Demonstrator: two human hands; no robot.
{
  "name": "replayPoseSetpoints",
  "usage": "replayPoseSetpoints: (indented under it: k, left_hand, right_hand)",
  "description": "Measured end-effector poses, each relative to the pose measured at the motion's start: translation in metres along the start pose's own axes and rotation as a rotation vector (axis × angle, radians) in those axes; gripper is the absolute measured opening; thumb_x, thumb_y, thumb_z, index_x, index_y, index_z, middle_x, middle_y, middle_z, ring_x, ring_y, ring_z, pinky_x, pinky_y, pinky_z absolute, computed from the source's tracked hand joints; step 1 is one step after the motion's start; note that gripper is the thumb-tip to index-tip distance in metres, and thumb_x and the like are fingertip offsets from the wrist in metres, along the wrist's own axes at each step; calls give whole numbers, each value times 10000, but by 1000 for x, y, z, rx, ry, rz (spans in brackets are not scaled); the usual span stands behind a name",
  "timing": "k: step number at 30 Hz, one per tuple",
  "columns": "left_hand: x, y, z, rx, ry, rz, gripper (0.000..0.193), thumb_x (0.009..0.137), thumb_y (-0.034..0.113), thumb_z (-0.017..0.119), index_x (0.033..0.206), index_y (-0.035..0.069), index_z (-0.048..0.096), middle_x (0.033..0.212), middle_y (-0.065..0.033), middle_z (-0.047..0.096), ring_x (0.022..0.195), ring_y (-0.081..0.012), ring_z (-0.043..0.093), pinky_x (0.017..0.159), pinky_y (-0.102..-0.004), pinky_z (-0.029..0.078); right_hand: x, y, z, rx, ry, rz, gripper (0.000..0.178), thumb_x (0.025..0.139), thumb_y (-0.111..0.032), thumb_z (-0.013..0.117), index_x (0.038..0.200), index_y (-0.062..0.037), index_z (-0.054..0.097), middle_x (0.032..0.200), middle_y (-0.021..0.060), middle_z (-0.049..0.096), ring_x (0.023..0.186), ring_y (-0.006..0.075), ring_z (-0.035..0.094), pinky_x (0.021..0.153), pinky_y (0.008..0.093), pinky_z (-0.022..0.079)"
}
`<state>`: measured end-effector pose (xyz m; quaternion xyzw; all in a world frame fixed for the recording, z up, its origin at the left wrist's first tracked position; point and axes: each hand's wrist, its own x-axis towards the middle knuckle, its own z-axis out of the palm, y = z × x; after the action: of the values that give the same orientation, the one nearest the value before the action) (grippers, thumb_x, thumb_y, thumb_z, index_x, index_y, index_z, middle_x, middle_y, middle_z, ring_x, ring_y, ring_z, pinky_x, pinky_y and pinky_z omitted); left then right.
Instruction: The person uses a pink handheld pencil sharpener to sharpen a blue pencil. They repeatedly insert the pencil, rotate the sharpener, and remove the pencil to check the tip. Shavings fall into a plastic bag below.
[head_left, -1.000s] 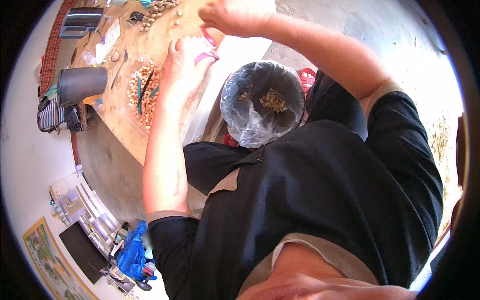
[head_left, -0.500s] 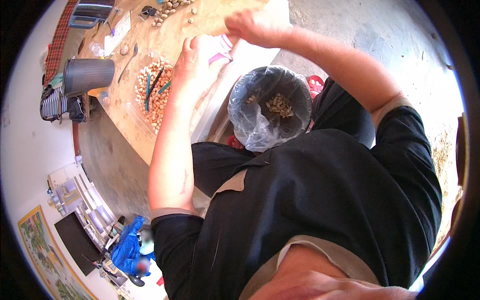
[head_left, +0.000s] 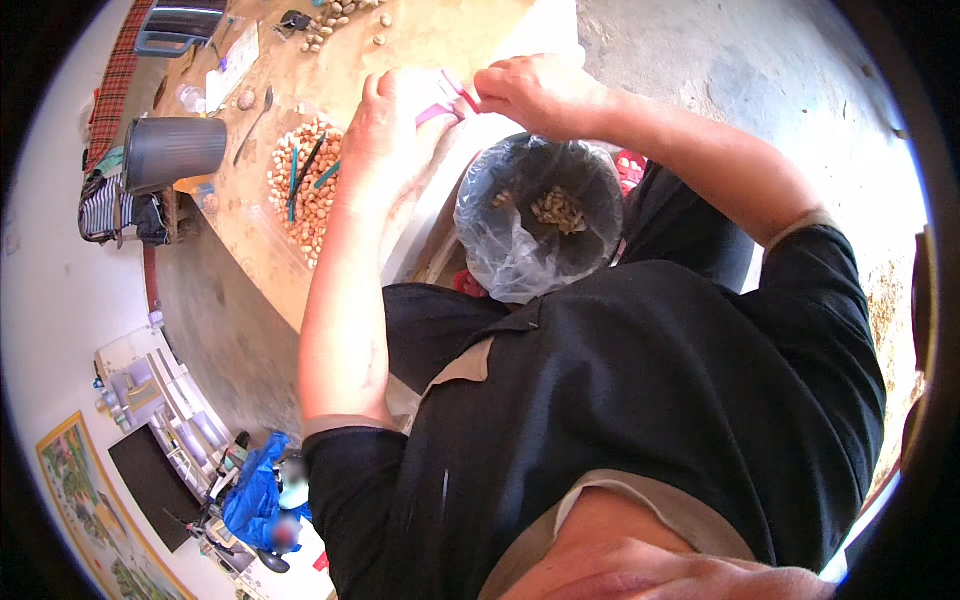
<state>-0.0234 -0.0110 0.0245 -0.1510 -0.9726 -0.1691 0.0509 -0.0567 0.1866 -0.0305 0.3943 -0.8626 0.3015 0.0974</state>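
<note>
At the table's right edge my left hand [head_left: 385, 130] is closed on a pink-and-white strip-like thing [head_left: 440, 108], whose exact kind I cannot make out. My right hand [head_left: 545, 95] is closed just beside it, its fingertips at the reddish end; whether it pinches anything is hidden. Below my hands stands a dark bin [head_left: 590, 185] lined with a clear plastic bag [head_left: 505, 250], pale shell-like scraps [head_left: 558, 210] at its bottom. To the left of my left hand, a clear tray holds many light-brown nuts [head_left: 315, 215], with dark and teal sticks [head_left: 308, 165] lying on them.
On the wooden table [head_left: 230, 215] are a spoon [head_left: 255, 125], a grey tub [head_left: 176, 152], a sheet of paper [head_left: 235, 65] and a pile of whole nuts [head_left: 340, 20] at the far side. A striped bag [head_left: 110, 210] is beyond the left edge.
My right hand has moved a little right and nearer to me, and its fingers have curled in at the pink thing's end. The left hand has stayed in place.
</note>
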Motion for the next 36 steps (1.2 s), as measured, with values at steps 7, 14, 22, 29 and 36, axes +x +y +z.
replayPoseSetpoints:
  k: [7, 14, 22, 29, 36]
  left_hand:
    - [3, 5, -4, 124, -32, -33, 561, 731, 302, 740, 1139, 18, 481, 1148, -216, 508, 1054, -385, 545, 875, -442, 457]
    - [3, 7, -7, 117, -75, 69, 506, 733, 273, 737, 1122, 67, 488, 1130, -207, 499, 1033, -374, 553, 872, -437, 459]
    - [10, -9, 1, 2, -22, 75, 535, 718, 295, 758, 1127, 75, 492, 1110, -207, 517, 1041, -366, 551, 877, -433, 455]
    - [0, -4, -4, 31, -55, 19, 561, 711, 328, 763, 1126, 66, 489, 1102, -214, 519, 1027, -375, 552, 870, -428, 455]
    - [13, -9, 2, -14, -48, 78, 576, 715, 307, 760, 1135, 41, 468, 1117, -238, 507, 1060, -385, 528, 906, -427, 439]
  right_hand:
    - [46, 2, -27, 169, 173, 32, 230, 855, -283, 554, 789, -64, 530, 694, 184, 595, 683, 384, 599, 615, 474, 467]
    - [32, 26, -7, -14, 21, 109, 201, 863, -271, 541, 902, -74, 552, 714, 157, 620, 709, 354, 622, 633, 472, 472]
    - [17, 24, 11, -400, 4, -68, 124, 862, -183, 537, 921, -89, 593, 846, 88, 635, 820, 249, 640, 727, 373, 499]
    - [16, -27, -38, -134, -37, -7, 142, 883, -212, 526, 949, -100, 583, 841, 113, 629, 824, 276, 635, 712, 396, 501]
    - [27, 21, 10, -262, -67, 114, 179, 912, -252, 478, 956, -113, 582, 840, 113, 636, 840, 272, 640, 717, 396, 504]
